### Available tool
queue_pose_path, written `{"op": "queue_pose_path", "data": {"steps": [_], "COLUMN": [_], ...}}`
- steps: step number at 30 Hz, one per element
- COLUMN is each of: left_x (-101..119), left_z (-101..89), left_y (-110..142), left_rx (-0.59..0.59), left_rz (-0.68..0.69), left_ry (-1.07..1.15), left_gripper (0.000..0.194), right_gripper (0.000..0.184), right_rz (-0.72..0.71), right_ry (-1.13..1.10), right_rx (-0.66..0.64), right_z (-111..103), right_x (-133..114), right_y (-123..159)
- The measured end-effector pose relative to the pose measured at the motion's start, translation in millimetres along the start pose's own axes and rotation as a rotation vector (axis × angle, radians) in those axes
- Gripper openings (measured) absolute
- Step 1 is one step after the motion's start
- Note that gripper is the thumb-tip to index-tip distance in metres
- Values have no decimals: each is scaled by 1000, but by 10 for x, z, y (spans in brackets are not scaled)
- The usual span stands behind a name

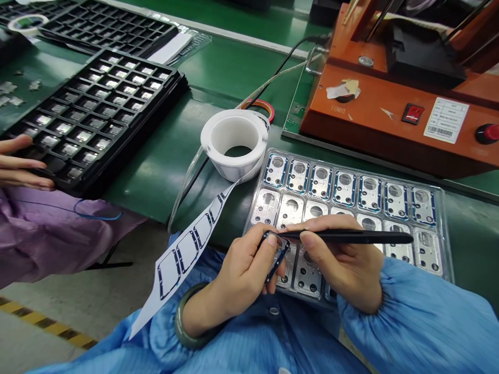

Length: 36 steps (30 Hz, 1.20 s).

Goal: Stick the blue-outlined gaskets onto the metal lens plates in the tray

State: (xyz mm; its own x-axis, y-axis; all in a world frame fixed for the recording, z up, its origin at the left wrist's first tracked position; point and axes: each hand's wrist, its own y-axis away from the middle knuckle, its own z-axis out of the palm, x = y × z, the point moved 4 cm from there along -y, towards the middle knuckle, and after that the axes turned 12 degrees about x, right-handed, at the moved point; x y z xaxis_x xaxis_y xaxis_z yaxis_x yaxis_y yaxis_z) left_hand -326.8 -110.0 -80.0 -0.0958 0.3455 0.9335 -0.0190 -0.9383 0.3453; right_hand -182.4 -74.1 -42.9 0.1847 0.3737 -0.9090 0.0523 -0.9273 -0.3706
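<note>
My left hand (pixel 249 262) pinches a small rectangular metal plate (pixel 281 255) with a dark blue-black border, held above a clear plastic tray. In my right hand (pixel 339 249) are black tweezers (pixel 358 237), their tips touching the plate's upper edge near my left thumb. Beneath both hands lies the clear tray (pixel 447 228), filled with rows of similar silver plates. Plates in its back row carry blue-edged borders. A white roll of adhesive liner (pixel 234 140) stands behind, its strip (pixel 187 254) of black frame-shaped stickers trailing down to my left sleeve. My fingers hide part of the plate.
An orange machine (pixel 390 104) with a red switch stands at the back right. To the left, a co-worker's hand (pixel 23 163) rests at a black compartment tray (pixel 97 109) of small metal parts. A cable and a tube run behind the roll, beside a red tape ring (pixel 268 110).
</note>
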Motion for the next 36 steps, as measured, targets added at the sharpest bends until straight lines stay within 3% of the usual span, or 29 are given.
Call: {"op": "queue_pose_path", "data": {"steps": [4, 11, 24, 26, 29, 32, 36], "left_x": [-10, 11, -8, -1, 7, 3, -16], "left_z": [-1, 2, -2, -5, -10, -9, 14], "left_y": [-7, 0, 6, 9, 7, 8, 49], "left_rx": [15, -4, -11, -12, -31, -53, -40], "left_rz": [-1, 22, -7, -10, -11, -27, -49], "left_ry": [-19, -23, -2, 0, 14, 39, 46], "left_gripper": [25, 25, 25, 25, 25, 27, 34], "right_gripper": [17, 13, 20, 16, 4, 11, 25], "right_rz": [5, 29, 15, 101, 346, 509, 658], "right_ry": [72, 0, -8, -37, -221, -388, -368], "right_rx": [-12, 17, -9, -7, 16, 90, 133], "right_z": [2, -31, -23, -9, 26, 28, -47], "right_x": [6, 11, 27, 43, 123, 214, 344], "right_y": [-19, -27, 0, -11, -40, -75, -34]}}
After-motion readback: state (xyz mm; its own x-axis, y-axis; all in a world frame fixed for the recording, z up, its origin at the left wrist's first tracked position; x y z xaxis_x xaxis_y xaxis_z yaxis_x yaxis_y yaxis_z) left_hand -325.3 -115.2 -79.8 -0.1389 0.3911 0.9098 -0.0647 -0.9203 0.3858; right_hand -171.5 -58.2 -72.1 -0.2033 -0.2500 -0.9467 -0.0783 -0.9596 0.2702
